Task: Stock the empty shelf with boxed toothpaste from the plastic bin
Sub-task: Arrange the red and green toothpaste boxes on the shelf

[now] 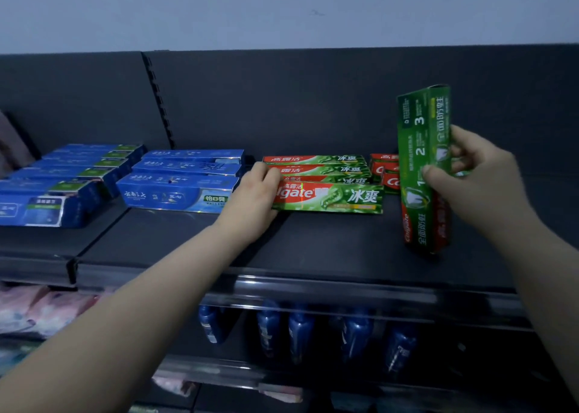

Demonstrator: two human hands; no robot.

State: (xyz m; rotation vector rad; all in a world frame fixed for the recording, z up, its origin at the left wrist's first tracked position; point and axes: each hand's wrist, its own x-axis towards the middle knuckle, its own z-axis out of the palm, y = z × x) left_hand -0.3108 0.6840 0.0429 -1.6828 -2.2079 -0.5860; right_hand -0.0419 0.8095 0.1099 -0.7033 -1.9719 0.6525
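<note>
On the dark metal shelf (313,243): toothpaste rows, both grips busy.
Blue cardboard toothpaste boxes (178,193) lie at left; the left grip (253,199) clasps the left end of the front flat green-and-red toothpaste box (332,197); the right grip (476,183) clutches an upright green toothpaste box (423,149), lower end near the shelf's front.

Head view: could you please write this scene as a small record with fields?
left hand: holds the left end of the front Colgate box
right hand: grips the upright green box
shelf: blue boxes at left, Colgate rows in the middle
below: blue bottles
</note>
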